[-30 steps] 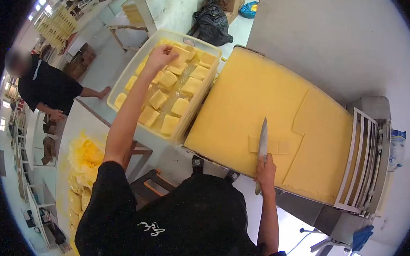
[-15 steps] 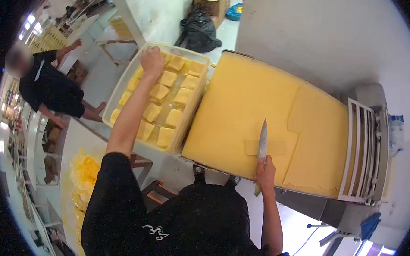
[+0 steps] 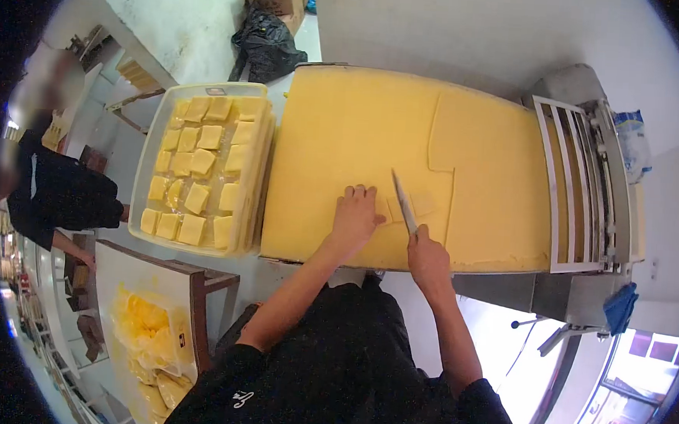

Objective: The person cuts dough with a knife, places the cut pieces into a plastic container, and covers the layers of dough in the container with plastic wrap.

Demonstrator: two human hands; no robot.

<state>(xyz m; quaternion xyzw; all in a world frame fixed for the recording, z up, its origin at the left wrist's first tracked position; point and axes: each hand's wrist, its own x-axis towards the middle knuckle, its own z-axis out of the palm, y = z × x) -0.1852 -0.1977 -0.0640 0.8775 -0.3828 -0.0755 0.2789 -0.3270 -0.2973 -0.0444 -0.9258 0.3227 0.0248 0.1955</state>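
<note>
My right hand grips a knife by its handle. The blade points up and left, lying across a short pale-yellow strip that looks like dough. My left hand rests on the broad yellow surface at the strip's left end, fingers apart and thumb close to the strip. A larger yellow sheet with a stepped edge covers the surface's right part. To the left stands a pale plastic crate holding rows of flat yellow squares.
A slatted white metal frame belongs to a machine at the right end. At lower left, a table carries a bag of yellow material. Another person stands at far left. A black bag lies beyond the crate.
My left hand has left the crate and come down onto the yellow surface beside the strip. The knife now leans left across the strip. My view has shifted.
</note>
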